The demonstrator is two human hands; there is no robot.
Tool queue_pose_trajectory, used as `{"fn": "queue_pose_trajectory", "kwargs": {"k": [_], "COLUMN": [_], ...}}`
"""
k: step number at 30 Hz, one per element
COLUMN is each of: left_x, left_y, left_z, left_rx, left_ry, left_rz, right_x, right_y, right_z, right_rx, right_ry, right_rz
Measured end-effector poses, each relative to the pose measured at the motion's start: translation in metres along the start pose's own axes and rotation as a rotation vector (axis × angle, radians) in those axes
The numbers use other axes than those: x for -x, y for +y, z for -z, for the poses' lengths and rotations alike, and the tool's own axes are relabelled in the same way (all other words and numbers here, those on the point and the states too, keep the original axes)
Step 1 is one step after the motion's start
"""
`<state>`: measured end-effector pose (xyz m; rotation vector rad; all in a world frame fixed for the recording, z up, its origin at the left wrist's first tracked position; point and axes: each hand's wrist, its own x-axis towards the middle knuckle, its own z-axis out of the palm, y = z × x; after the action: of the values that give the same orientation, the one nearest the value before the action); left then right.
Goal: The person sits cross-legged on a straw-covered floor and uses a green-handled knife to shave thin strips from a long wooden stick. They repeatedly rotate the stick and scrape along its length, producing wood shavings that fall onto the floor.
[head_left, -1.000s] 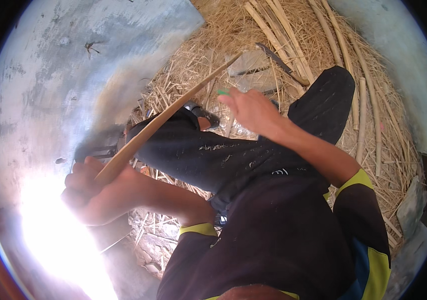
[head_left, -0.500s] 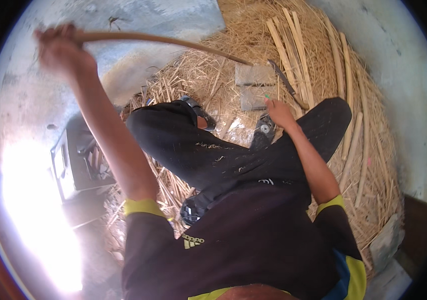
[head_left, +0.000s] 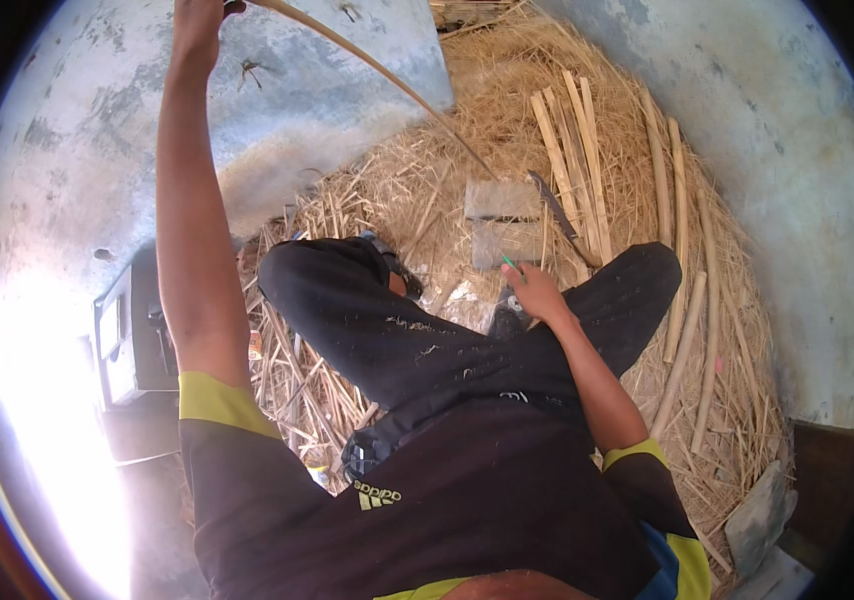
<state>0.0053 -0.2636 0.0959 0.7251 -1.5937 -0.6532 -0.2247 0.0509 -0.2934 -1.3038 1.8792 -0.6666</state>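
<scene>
My left hand point(head_left: 197, 28) is raised at the top left, its fingers partly cut off by the picture's edge. It grips one end of a long, bent cane-like stick point(head_left: 372, 65), which slopes down toward two grey blocks point(head_left: 503, 200). The stick's far end reaches the shavings just behind the blocks. Close to my crossed legs, my right hand point(head_left: 539, 294) is closed around a thin green object point(head_left: 514, 268), whose kind I cannot make out. A curved dark blade with a wooden handle point(head_left: 559, 215) lies right of the blocks, apart from both hands.
Pale split strips point(head_left: 572, 150) lie beyond the blade, and several round poles point(head_left: 680, 180) lie along the right. Straw-like shavings point(head_left: 492, 90) cover the floor. A stone slab point(head_left: 759, 520) sits at lower right, a grey box point(head_left: 132, 325) at left. Pale walls point(head_left: 787, 150) stand around.
My left hand has swung farther forward and up, still gripping the stick, which now slopes more steeply. My right hand keeps near the blocks, and more of the green object shows.
</scene>
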Motion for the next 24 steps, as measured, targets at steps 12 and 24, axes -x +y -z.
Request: {"fn": "queue_pose_trajectory", "kwargs": {"k": [12, 24], "left_x": [0.016, 0.022], "left_y": [0.024, 0.03], "left_z": [0.004, -0.001], "left_rx": [-0.014, 0.093], "left_ry": [-0.305, -0.366], "left_rz": [-0.149, -0.176], "right_x": [0.007, 0.008], "right_y": [0.012, 0.018], "right_z": [-0.01, -0.013], "right_rx": [-0.073, -0.106], "right_ry": [0.046, 0.033], "right_rz": [-0.024, -0.105]}}
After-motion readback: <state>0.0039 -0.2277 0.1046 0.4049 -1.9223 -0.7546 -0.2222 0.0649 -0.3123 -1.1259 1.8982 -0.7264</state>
